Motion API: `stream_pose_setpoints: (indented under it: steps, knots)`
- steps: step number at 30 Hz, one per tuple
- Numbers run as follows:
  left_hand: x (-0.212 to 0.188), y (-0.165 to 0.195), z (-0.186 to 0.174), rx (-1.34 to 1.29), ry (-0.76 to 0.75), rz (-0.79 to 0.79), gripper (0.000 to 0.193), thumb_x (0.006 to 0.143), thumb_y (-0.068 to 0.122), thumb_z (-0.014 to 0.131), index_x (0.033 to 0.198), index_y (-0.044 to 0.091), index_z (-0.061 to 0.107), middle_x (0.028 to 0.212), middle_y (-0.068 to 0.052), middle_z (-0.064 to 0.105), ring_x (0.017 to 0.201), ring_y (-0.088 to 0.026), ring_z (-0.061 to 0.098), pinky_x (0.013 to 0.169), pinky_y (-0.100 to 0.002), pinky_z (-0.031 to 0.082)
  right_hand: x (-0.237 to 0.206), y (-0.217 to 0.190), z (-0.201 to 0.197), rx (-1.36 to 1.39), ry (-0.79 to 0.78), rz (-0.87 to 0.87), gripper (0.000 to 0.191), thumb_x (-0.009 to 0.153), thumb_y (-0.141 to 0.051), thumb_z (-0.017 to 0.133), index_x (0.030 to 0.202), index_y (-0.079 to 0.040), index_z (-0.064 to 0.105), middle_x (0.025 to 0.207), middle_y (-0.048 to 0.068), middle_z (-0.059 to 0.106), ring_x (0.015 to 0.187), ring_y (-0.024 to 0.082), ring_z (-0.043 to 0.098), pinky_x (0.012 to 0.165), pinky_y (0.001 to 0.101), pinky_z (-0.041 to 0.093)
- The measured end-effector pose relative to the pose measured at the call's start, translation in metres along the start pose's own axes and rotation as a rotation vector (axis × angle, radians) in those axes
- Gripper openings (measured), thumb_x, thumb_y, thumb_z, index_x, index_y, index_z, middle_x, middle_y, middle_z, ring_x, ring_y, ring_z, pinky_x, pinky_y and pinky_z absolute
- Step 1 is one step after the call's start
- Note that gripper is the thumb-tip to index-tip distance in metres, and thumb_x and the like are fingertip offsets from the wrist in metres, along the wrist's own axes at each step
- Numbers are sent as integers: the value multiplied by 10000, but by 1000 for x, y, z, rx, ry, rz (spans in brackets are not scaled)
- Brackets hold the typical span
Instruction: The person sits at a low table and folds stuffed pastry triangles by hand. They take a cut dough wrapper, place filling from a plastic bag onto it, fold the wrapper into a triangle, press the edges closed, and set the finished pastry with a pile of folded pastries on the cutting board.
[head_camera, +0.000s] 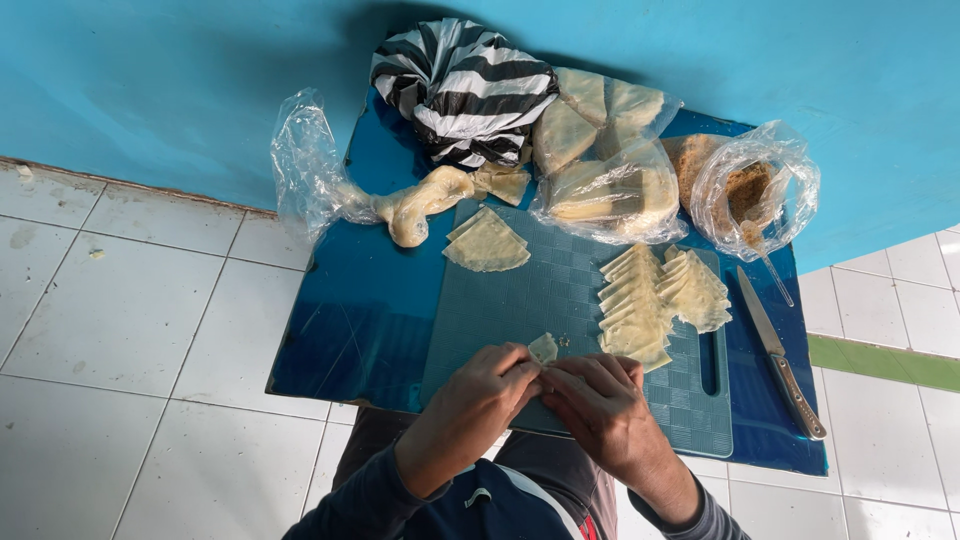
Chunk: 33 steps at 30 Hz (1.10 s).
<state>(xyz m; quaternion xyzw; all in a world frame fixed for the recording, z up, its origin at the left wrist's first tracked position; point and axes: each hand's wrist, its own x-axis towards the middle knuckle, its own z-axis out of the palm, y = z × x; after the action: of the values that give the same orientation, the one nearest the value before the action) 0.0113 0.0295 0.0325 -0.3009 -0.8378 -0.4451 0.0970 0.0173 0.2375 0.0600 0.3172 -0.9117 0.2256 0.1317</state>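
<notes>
Both hands, left hand (478, 390) and right hand (600, 400), pinch a small dough wrapper (543, 348) with closed fingers above the cutting board (520, 300). Folded pieces (660, 300) lie right. Behind: striped bag (462, 88), clear bags (610, 165). Knife (783, 355) rests on the bench (350, 310).

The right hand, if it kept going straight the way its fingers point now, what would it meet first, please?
The right hand points leftward at the small dough piece it already pinches together with the left hand. Going straight on, it would most likely press into the left hand's fingertips first, though depth is hard to judge.
</notes>
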Motion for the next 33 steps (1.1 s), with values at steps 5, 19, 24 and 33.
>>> stream_pose_setpoints:
  steps: [5, 19, 24, 33]
  knots:
    - [4, -7, -5, 43, -109, 34, 206, 924, 113, 712, 1082, -11, 666, 1035, -111, 626, 989, -262, 655, 835, -366, 565, -2, -2, 3, -77, 53, -30, 377, 814, -136, 776, 1182, -92, 709, 1107, 43, 741, 1014, 204, 697, 909, 375, 440]
    - [19, -17, -4, -66, -65, -17, 133, 995, 111, 672, 1057, -3, 647, 977, -157, 623, 864, -329, 673, 698, -435, 541, 14, -1, 7, 83, 48, 199, 108, 940, -92, 702, 1046, -78, 714, 939, 53, 730, 874, 216, 695, 859, 360, 452]
    - [28, -17, -6, -89, -62, -55, 102, 952, 47, 670, 1001, 14, 586, 901, -141, 629, 830, -347, 664, 679, -455, 520, 25, 3, 4, 142, -18, 271, 107, 904, -108, 714, 1002, -71, 734, 866, 92, 697, 824, 258, 670, 817, 378, 456]
    - [33, -12, -7, -101, -3, -99, 147, 929, 58, 708, 984, 47, 572, 896, -118, 631, 826, -323, 671, 659, -441, 525, 13, -6, 2, 90, -16, 214, 184, 910, -87, 686, 1091, -80, 712, 992, 67, 703, 940, 221, 669, 888, 383, 436]
